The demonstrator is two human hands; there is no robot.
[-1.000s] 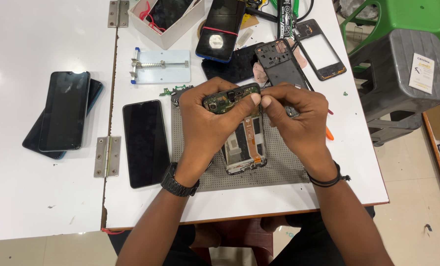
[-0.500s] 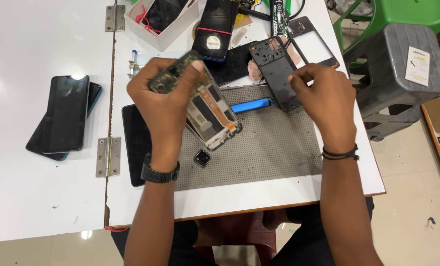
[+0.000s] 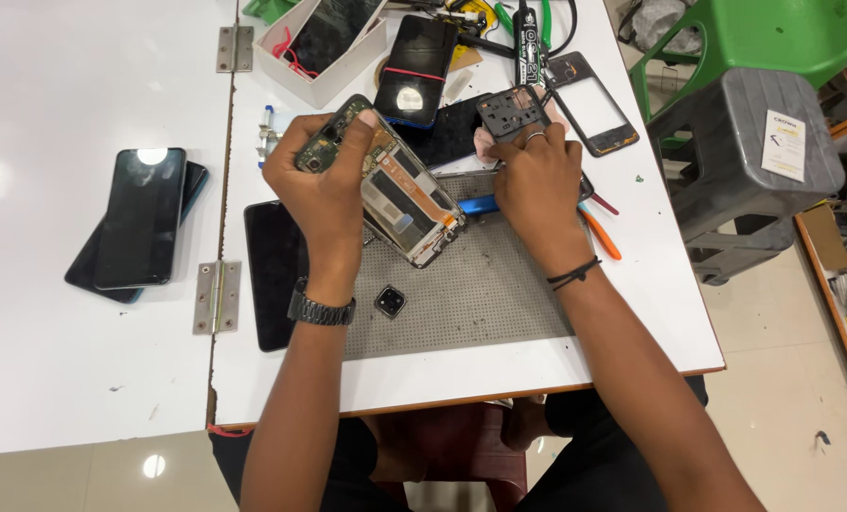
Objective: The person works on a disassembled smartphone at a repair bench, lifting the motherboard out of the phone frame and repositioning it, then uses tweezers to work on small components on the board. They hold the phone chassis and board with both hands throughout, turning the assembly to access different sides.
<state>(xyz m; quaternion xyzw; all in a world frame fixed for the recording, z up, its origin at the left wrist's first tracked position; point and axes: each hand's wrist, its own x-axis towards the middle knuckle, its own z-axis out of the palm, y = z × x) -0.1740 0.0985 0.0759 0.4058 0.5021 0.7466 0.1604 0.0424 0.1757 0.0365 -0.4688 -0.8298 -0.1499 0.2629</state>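
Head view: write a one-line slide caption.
Left hand lifts an opened phone off the grey mat while the right hand rests on a black frame piece.

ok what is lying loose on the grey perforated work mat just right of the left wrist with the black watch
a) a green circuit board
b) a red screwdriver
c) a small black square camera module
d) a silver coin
c: a small black square camera module lies alone on the grey perforated work mat, close to the left hand's watch-wearing wrist.
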